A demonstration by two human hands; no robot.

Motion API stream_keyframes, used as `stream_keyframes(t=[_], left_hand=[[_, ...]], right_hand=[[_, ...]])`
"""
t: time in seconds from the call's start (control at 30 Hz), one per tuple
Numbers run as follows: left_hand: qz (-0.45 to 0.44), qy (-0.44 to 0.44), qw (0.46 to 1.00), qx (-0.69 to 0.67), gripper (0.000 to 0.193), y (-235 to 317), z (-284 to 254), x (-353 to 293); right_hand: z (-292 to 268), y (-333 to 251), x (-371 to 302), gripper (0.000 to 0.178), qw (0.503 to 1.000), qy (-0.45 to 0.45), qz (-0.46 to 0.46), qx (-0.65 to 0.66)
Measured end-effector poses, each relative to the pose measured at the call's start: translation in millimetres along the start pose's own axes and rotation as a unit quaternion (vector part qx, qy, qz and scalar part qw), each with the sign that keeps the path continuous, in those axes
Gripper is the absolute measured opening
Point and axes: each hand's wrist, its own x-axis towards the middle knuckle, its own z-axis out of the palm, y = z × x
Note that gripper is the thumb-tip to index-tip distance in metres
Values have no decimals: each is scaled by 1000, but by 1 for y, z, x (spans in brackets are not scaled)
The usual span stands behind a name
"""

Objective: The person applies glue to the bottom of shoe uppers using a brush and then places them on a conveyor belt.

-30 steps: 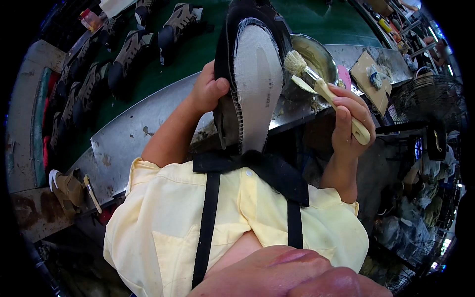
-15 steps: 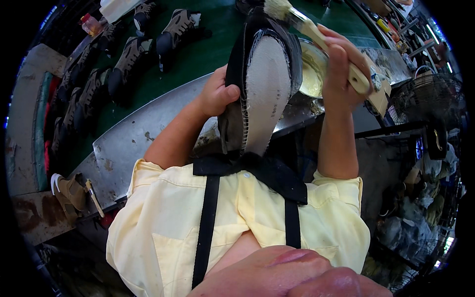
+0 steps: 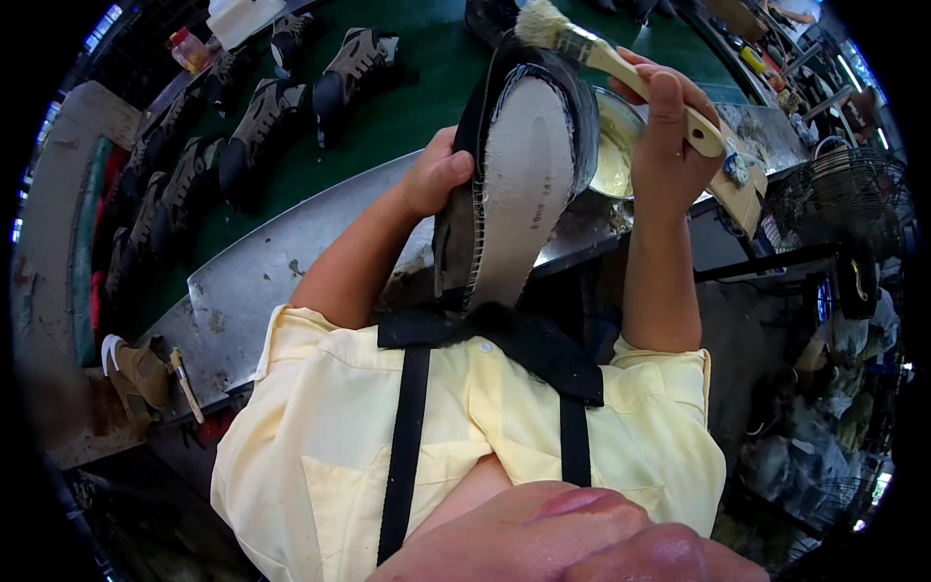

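A dark shoe upper (image 3: 525,184) is turned sole side up in front of my chest, its pale stitched insole board showing. My left hand (image 3: 436,176) is closed on its left edge, thumb pressed against the side. In my right hand (image 3: 671,126) is a paintbrush (image 3: 613,64) with a pale wooden handle. Its light bristles lie at the far toe end of the upper; whether they touch it I cannot tell. Just beyond the upper's right side stands a round metal bowl (image 3: 617,145) of creamy yellowish paste, partly hidden by my right hand and the upper.
Several grey-brown shoe uppers (image 3: 254,131) rest on the green work surface (image 3: 388,126) to the left. A metal ledge (image 3: 254,272) runs along its near edge. At lower left are a brown shoe (image 3: 138,373) and another brush (image 3: 188,386). A caged fan (image 3: 842,194) stands at right.
The brush and my right hand have shifted slightly, and the handle now lies a little flatter. The upper has tilted and dropped slightly in my left hand.
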Motion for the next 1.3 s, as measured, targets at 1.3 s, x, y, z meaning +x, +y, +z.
stream_keyframes(t=[1.3], left_hand=[[70, -36, 996, 51, 88, 4, 18, 11]], right_hand=[[-15, -22, 4, 22, 997, -50, -14, -53]])
